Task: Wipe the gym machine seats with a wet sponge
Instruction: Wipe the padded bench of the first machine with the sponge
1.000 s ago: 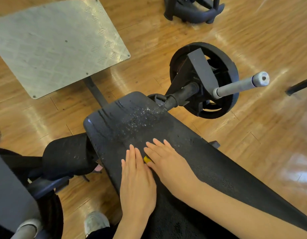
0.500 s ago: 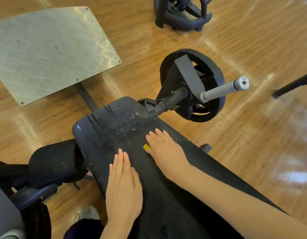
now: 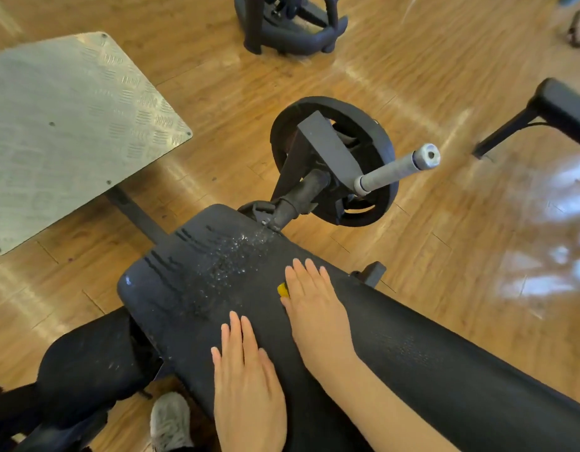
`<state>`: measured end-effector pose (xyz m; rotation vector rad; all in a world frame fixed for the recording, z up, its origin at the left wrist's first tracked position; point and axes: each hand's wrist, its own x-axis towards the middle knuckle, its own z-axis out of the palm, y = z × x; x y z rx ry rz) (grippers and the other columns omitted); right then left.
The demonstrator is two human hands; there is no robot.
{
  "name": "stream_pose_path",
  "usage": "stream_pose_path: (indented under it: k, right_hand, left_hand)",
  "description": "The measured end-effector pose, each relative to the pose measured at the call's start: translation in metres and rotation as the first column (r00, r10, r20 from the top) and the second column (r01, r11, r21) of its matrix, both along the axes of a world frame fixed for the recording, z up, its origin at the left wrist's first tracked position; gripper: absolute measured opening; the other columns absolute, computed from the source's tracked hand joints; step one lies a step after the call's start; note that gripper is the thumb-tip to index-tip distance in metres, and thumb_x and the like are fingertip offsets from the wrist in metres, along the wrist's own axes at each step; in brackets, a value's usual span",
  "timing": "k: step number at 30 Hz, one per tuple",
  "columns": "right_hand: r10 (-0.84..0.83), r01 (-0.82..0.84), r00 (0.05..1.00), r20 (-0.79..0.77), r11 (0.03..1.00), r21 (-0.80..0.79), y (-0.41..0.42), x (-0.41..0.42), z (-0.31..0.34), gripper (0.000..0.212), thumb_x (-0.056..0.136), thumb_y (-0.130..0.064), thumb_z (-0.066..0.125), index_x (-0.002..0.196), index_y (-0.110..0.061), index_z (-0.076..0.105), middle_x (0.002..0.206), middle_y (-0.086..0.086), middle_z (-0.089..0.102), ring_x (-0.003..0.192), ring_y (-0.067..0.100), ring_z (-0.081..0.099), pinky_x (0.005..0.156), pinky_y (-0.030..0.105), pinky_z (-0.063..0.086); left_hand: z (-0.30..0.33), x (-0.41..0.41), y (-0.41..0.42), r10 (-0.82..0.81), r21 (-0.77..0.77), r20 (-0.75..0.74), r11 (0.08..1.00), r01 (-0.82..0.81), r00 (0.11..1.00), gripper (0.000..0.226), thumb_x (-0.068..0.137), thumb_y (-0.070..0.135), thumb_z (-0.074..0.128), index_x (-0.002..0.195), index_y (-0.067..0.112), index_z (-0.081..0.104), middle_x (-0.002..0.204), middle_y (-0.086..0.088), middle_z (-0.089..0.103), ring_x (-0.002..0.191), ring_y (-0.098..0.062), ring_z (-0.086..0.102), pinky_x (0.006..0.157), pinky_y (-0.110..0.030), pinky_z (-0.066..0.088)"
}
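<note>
Both hands flat | right hand [image 3: 314, 308] presses sponge [image 3: 282, 289] on seat [image 3: 191, 288] | left hand [image 3: 246, 383] beside

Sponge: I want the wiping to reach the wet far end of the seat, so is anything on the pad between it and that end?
Nothing visible. The sponge lies under the flat right hand; ahead, the seat pad shows only water droplets. The left hand rests flat nearer the person.

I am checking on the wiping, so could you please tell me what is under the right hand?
Under the right hand, pressed flat on the black seat pad, a small yellow sponge edge peeks out beside the fingers. The rest of it is covered, so its size and shape cannot be seen.
</note>
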<state>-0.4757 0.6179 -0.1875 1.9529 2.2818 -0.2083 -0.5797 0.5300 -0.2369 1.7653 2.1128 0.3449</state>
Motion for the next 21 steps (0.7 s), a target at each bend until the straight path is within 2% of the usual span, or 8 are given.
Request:
stream_pose_path:
  k: [3, 5, 9, 10, 14, 16, 18, 21]
  right_hand:
    - [0.062, -0.065, 0.997, -0.056, 0.996, -0.061, -0.055, 0.005, 0.013, 0.063, 0.065, -0.037, 0.086, 0.119, -0.010, 0.068, 0.124, 0.009, 0.065, 0.117, 0.025, 0.061, 0.100, 0.044, 0.039]
    - [0.061, -0.061, 0.998, -0.005, 0.997, -0.057, -0.047, 0.008, 0.008, 0.062, 0.063, -0.037, 0.087, 0.116, -0.010, 0.070, 0.121, 0.008, 0.067, 0.115, 0.024, 0.062, 0.099, 0.042, 0.042]
    - [-0.018, 0.018, 1.000, 0.004, 1.000, -0.002, 0.023, -0.003, 0.004, 0.053, 0.103, -0.028, 0.043, 0.150, -0.009, 0.028, 0.158, 0.009, 0.025, 0.148, 0.024, 0.017, 0.115, 0.033, -0.002]
    - [-0.040, 0.040, 0.999, -0.028, 0.999, 0.014, 0.022, -0.003, 0.001, 0.053, 0.103, -0.028, 0.042, 0.150, -0.009, 0.027, 0.158, 0.010, 0.024, 0.148, 0.024, 0.015, 0.115, 0.034, -0.003]
    - [-0.031, 0.031, 0.999, -0.014, 0.999, 0.014, -0.020, -0.005, 0.001, 0.055, 0.079, -0.032, 0.078, 0.125, -0.007, 0.063, 0.133, 0.012, 0.059, 0.128, 0.027, 0.052, 0.108, 0.043, 0.029]
    - [0.030, -0.033, 0.998, 0.051, 0.997, 0.067, 0.004, -0.003, -0.003, 0.052, 0.098, -0.029, 0.054, 0.144, -0.008, 0.042, 0.152, 0.011, 0.038, 0.144, 0.026, 0.028, 0.115, 0.037, 0.007]
    - [-0.062, 0.062, 0.998, -0.002, 0.996, 0.070, 0.047, -0.003, -0.004, 0.049, 0.107, -0.027, 0.030, 0.152, -0.011, 0.020, 0.160, 0.008, 0.017, 0.149, 0.023, 0.007, 0.117, 0.034, -0.006]
    - [-0.089, 0.092, 0.995, -0.042, 0.994, 0.066, 0.030, -0.006, -0.009, 0.051, 0.105, -0.026, 0.037, 0.151, -0.010, 0.023, 0.159, 0.009, 0.019, 0.148, 0.024, 0.012, 0.117, 0.036, -0.002]
  left_hand:
    - [-0.001, -0.004, 0.007, -0.140, 0.070, -0.002, 0.988, 0.140, 0.990, 0.059, 0.107, 0.025, 0.008, 0.139, -0.004, 0.047, 0.147, -0.020, 0.048, 0.138, -0.030, 0.036, 0.115, -0.038, 0.017]
    - [-0.001, -0.004, 0.014, -0.240, 0.122, 0.025, 0.964, 0.235, 0.971, 0.055, 0.106, 0.022, 0.012, 0.140, -0.003, 0.048, 0.147, -0.019, 0.048, 0.139, -0.027, 0.033, 0.116, -0.039, 0.015]
    - [-0.005, -0.003, 0.034, -0.306, 0.124, 0.044, 0.946, 0.299, 0.951, 0.054, 0.094, 0.017, 0.030, 0.141, -0.001, 0.049, 0.148, -0.016, 0.048, 0.140, -0.026, 0.041, 0.115, -0.039, 0.028]
    - [-0.007, -0.002, 0.037, -0.313, 0.137, 0.070, 0.943, 0.302, 0.947, 0.053, 0.094, 0.018, 0.030, 0.143, -0.001, 0.044, 0.150, -0.016, 0.046, 0.142, -0.025, 0.037, 0.116, -0.037, 0.025]
    - [-0.012, 0.000, 0.040, -0.321, 0.158, 0.176, 0.942, 0.295, 0.931, 0.054, 0.099, 0.021, 0.027, 0.151, 0.007, 0.021, 0.155, -0.014, 0.036, 0.145, -0.016, 0.021, 0.118, -0.034, 0.008]
    - [-0.010, 0.001, 0.039, -0.286, 0.141, 0.228, 0.956, 0.259, 0.931, 0.053, 0.101, 0.024, 0.022, 0.152, 0.010, 0.018, 0.159, -0.009, 0.031, 0.148, -0.007, 0.011, 0.118, -0.032, 0.004]
    - [-0.010, 0.002, 0.038, -0.264, 0.128, 0.238, 0.962, 0.239, 0.935, 0.053, 0.102, 0.028, 0.017, 0.152, 0.011, 0.019, 0.162, -0.005, 0.023, 0.149, -0.002, 0.000, 0.119, -0.030, 0.002]
    - [-0.012, 0.000, 0.039, -0.304, 0.135, 0.226, 0.951, 0.279, 0.925, 0.054, 0.101, 0.024, 0.021, 0.153, 0.008, 0.019, 0.159, -0.010, 0.030, 0.148, -0.012, 0.016, 0.118, -0.035, 0.007]
